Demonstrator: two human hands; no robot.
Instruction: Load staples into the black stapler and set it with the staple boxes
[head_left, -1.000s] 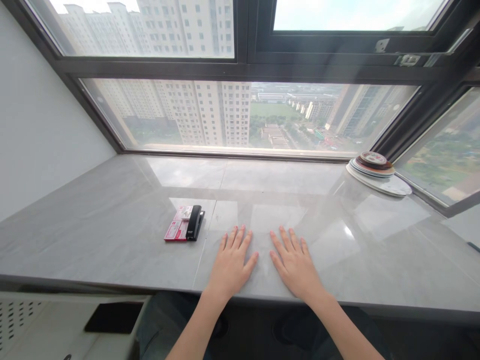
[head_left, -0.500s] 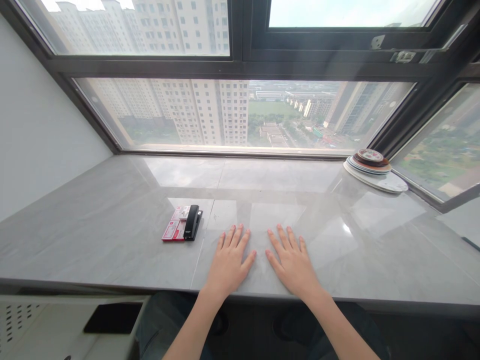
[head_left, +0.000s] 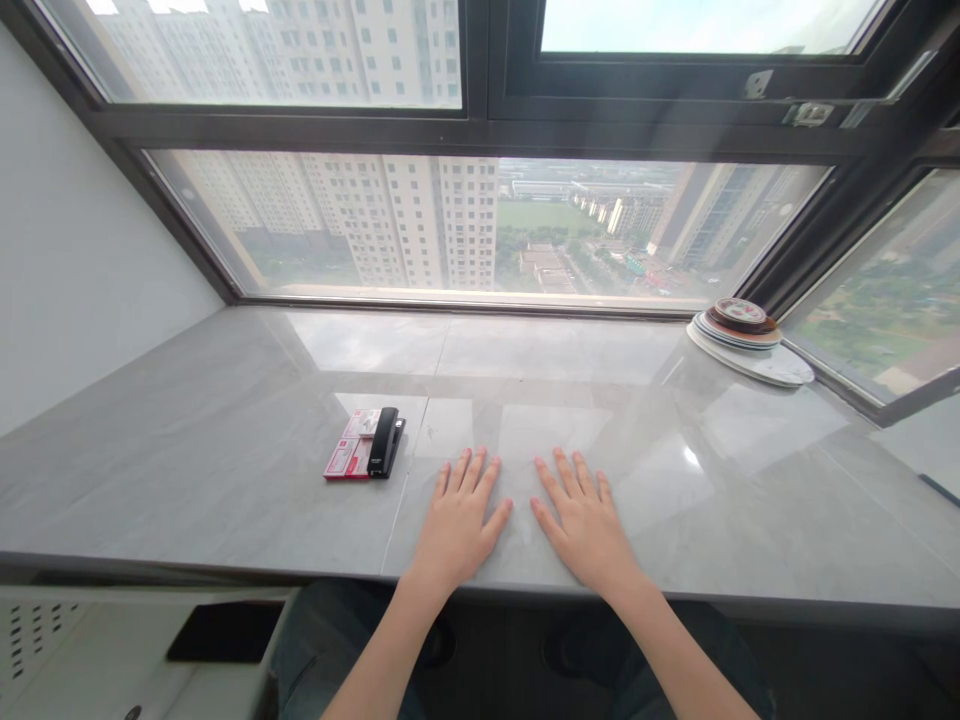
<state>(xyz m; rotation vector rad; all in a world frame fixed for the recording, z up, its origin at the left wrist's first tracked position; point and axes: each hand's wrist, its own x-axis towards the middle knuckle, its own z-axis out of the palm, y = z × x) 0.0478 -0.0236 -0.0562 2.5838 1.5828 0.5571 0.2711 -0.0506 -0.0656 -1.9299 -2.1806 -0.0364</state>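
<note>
My left hand [head_left: 459, 522] lies flat on the grey marbled countertop [head_left: 225, 480], palm down with its fingers spread. My right hand [head_left: 586, 525] rests the same way a short distance to the right, also holding nothing. Left of my left hand, and apart from it, is a black stapler [head_left: 385, 443]. Beside the stapler, touching or partly under it, lie small red-and-white boxes [head_left: 346, 455], with printing too small to read.
A stack of plates or coasters [head_left: 739, 330] sits at the back right on a white marbled board [head_left: 791, 368]. Dark-framed windows [head_left: 480, 135] border the back and right. Below the counter's front edge, at left, is a pale cabinet [head_left: 97, 650] with a black rectangle [head_left: 223, 633].
</note>
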